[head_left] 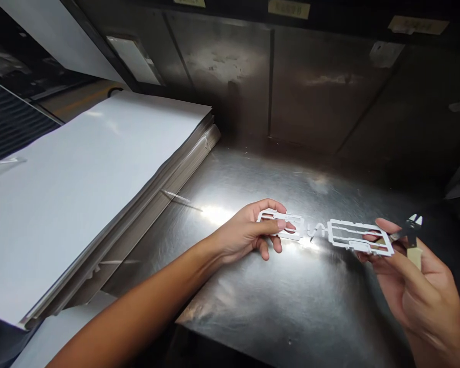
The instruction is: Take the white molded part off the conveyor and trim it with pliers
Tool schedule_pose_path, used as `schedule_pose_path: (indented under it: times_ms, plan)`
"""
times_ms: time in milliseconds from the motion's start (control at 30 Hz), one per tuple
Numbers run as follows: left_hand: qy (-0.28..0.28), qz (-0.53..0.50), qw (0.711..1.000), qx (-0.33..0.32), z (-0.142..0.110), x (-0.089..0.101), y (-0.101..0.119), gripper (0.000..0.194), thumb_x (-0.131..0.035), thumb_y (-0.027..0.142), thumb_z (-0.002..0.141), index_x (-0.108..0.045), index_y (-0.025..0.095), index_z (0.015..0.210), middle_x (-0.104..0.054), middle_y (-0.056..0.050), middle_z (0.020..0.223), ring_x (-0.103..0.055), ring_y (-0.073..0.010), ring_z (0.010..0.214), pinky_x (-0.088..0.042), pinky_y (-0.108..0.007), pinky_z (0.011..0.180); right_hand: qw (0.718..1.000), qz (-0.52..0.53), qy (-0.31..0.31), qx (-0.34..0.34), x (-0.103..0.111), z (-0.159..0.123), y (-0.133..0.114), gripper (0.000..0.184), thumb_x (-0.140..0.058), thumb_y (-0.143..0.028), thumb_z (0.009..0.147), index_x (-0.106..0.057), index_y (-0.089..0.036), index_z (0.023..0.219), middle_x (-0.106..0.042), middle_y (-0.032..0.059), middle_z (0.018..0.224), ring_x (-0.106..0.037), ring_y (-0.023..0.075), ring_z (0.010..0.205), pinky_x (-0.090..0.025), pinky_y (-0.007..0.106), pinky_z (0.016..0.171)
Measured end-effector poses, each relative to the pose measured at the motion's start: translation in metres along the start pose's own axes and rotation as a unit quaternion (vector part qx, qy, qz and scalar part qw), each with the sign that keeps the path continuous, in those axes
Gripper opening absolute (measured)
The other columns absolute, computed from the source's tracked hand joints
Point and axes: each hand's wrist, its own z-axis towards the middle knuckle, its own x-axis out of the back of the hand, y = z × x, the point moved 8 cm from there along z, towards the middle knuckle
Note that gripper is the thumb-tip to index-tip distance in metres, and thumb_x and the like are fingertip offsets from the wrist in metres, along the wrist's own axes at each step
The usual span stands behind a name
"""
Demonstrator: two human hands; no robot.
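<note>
Fingers [281,223] of the left hand [245,232] pinch one end of a flat white plastic frame [322,232], thumb on top and the other fingers curled beneath it. Across from it, the right hand [414,281] pinches the other end of the same frame between thumb and forefinger, and the same hand also holds a small pair of cutters [412,230] with a dark head and pale handles, the head sticking up just past the frame's right end. That frame is a thin strip of two rectangular cut-out sections joined by a narrow wavy link in the middle; it is held level, just above the desk [276,306], stretched between the two hands. Whether it touches the surface cannot be told. This desk is of dull, scratched metal with a bright glare under the frame. On its left part lies a thick stack of white sheets [80,189], its edge showing many grey layers, well apart from the hands. One thin pale sliver [180,198] lies on the metal beside the stack. Behind the desk stands a dark metal wall [310,76] of panels with small labels along its top.
</note>
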Motion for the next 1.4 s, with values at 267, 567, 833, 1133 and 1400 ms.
schedule_pose_path:
  times_ms: [267,567,833,1133,1400]
  plan:
    - [0.085,0.030,0.988,-0.123,-0.005,0.005,0.013,0.053,-0.099,0.041,0.091,-0.072,0.015,0.129,-0.082,-0.018,0.121,-0.085,-0.0272,0.086,-0.070,-0.023,0.064,0.996,-0.064,-0.031,0.061,-0.007,-0.013,-0.002,0.039,-0.077,-0.061,0.111,-0.087,-0.023,0.112,-0.067,0.0089,0.083,-0.063,0.0215,0.068,-0.051,0.025,0.049]
    - [0.059,-0.012,0.996,-0.060,-0.014,-0.016,-0.006,0.046,-0.097,0.037,0.095,-0.074,0.018,0.131,-0.084,-0.014,0.121,-0.085,-0.0306,0.096,-0.071,-0.021,0.080,0.940,-0.244,-0.222,0.086,-0.052,-0.046,0.020,0.035,-0.056,-0.052,0.125,-0.080,-0.027,0.128,-0.070,0.0025,0.096,-0.065,0.0167,0.075,-0.053,0.023,0.064]
    - [0.014,0.014,0.998,-0.067,-0.019,-0.031,-0.008,0.036,-0.092,0.035,0.101,-0.073,0.016,0.126,-0.085,-0.012,0.118,-0.085,-0.0289,0.097,-0.073,-0.023,0.081,0.929,-0.260,-0.239,0.108,-0.067,-0.046,0.014,0.032,-0.057,-0.047,0.126,-0.077,-0.027,0.112,-0.067,-0.0022,0.088,-0.063,0.0163,0.074,-0.056,0.026,0.085]
    - [0.017,0.020,0.997,-0.072,-0.019,-0.034,-0.009,0.036,-0.092,0.035,0.100,-0.073,0.017,0.124,-0.085,-0.011,0.118,-0.085,-0.0283,0.098,-0.073,-0.021,0.081,0.932,-0.245,-0.247,0.105,-0.064,-0.048,0.020,0.024,-0.056,-0.043,0.127,-0.076,-0.033,0.136,-0.074,-0.0009,0.115,-0.072,0.0180,0.100,-0.057,0.026,0.095]
    - [0.017,0.022,0.997,-0.072,-0.020,-0.033,-0.009,0.035,-0.092,0.035,0.101,-0.073,0.017,0.124,-0.085,-0.010,0.118,-0.085,-0.0280,0.098,-0.073,-0.022,0.081,0.931,-0.246,-0.248,0.109,-0.064,-0.048,0.016,0.025,-0.056,-0.044,0.127,-0.076,-0.033,0.136,-0.074,-0.0013,0.113,-0.072,0.0172,0.096,-0.057,0.026,0.093]
